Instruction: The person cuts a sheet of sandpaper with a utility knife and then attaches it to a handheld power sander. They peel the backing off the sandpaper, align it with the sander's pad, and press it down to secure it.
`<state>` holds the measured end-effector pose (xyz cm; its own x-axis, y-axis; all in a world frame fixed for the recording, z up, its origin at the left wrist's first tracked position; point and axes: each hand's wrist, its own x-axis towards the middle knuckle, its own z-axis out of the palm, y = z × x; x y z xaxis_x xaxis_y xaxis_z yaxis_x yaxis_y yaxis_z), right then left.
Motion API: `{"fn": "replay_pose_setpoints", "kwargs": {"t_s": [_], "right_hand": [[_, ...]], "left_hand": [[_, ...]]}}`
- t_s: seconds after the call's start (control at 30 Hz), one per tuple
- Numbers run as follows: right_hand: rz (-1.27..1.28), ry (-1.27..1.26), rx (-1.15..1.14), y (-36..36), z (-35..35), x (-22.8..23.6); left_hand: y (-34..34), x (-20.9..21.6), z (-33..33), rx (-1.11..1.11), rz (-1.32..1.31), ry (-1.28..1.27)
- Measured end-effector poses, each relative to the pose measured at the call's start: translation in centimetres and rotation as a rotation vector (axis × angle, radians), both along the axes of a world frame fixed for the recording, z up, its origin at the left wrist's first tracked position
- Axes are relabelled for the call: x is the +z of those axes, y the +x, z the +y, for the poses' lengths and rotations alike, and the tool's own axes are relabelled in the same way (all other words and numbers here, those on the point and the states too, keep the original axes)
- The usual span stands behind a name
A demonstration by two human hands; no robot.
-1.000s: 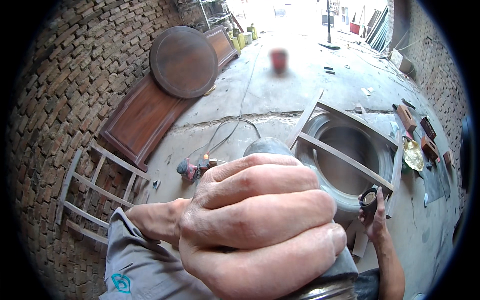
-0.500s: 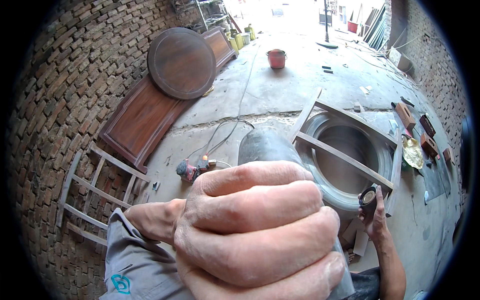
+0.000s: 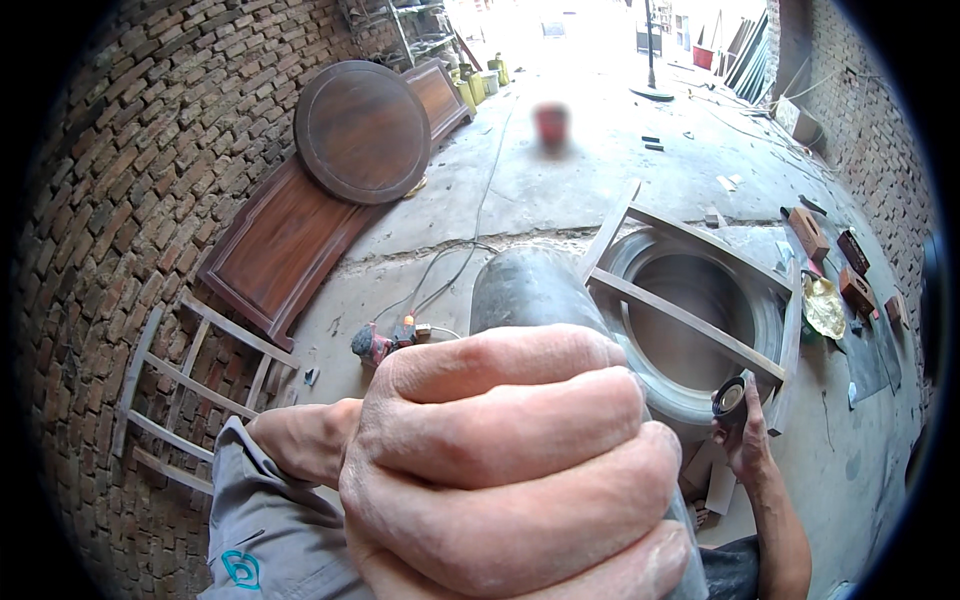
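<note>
Very close in front, my left hand (image 3: 510,450) is closed, its fingers wrapped round a dusty dark grey bottle (image 3: 535,290) shaped like a wide cylinder. Its rounded far end shows beyond my knuckles; my hand hides most of the rest, the mouth included. Lower right, my right hand (image 3: 748,440) holds a small round black cap (image 3: 731,398) with a pale disc inside, pinched between thumb and fingers. Just beyond that hand, a wooden frame (image 3: 690,320) with a crossbar lies across a dusty grey tyre (image 3: 640,345) on the floor.
Leftward, a round dark wooden tabletop (image 3: 362,130) leans on a long wooden panel (image 3: 295,245); a slatted frame (image 3: 180,375) stands by the brick wall. A red power tool (image 3: 375,342) with a cable lies nearby. Ahead is a red bucket (image 3: 551,125); wooden blocks (image 3: 808,232) lie right.
My left hand and the bottle have shifted slightly left. The right hand with the cap has also moved a little left. Both hands keep their hold.
</note>
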<state>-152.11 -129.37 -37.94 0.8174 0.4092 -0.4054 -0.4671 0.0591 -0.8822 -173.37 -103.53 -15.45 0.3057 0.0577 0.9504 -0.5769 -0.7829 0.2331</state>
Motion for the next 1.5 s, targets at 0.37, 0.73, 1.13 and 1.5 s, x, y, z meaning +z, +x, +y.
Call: {"fn": "replay_pose_setpoints", "kwargs": {"t_s": [0.37,0.73,1.13,1.5], "right_hand": [[0.000,0.015,0.013,-0.1,-0.2,0.1],[0.022,0.024,-0.008,0.1,-0.4,-0.2],[0.026,0.002,0.023,0.3,-0.8,-0.6],[0.013,0.023,0.012,-0.2,0.3,-0.3]], "left_hand": [[-0.4,0.4,-0.1,0.031,0.019,0.010],[-1.8,1.5,-1.3,0.057,0.085,0.037],[-2.6,2.7,-2.4,0.071,0.132,0.011],[1.2,-0.9,-0.3,-0.078,-0.052,-0.015]]}}
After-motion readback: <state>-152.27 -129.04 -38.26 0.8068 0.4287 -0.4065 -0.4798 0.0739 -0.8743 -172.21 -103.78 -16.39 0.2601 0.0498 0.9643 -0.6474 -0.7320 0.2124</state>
